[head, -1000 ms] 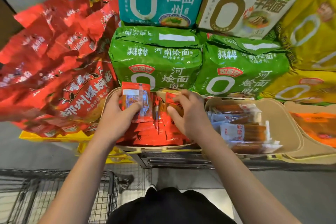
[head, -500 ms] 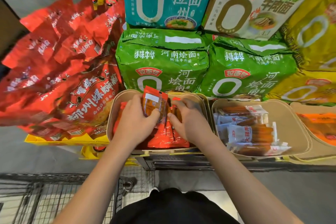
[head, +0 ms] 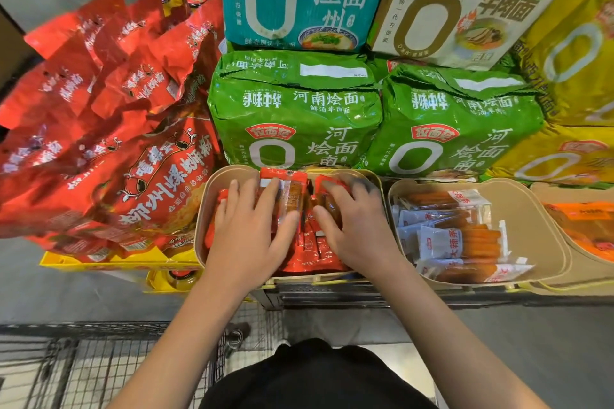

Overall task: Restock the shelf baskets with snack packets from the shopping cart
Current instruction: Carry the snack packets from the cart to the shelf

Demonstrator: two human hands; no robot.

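1. Nearest, the grey wire-mesh shopping cart (head: 83,372) shows only its rim and grid at lower left; no packets can be seen in the part in view, so what is left to shelve cannot be told.
2. Both hands are down in the tan, rounded, smooth-walled basket (head: 207,206). The left hand (head: 252,229) lies spread, fingers straight, pressing on a glossy red-and-clear snack packet (head: 287,192). The right hand (head: 352,226) has its fingers bent over the red packets; whether it grips one I cannot tell.
3. This basket looks close to full of crinkly red foil packets.
4. Just beside it, the second tan basket (head: 531,226) holds white-and-clear sausage-stick packets (head: 458,239) and looks part full.
5. Beyond stand puffy green noodle multipacks (head: 295,113).
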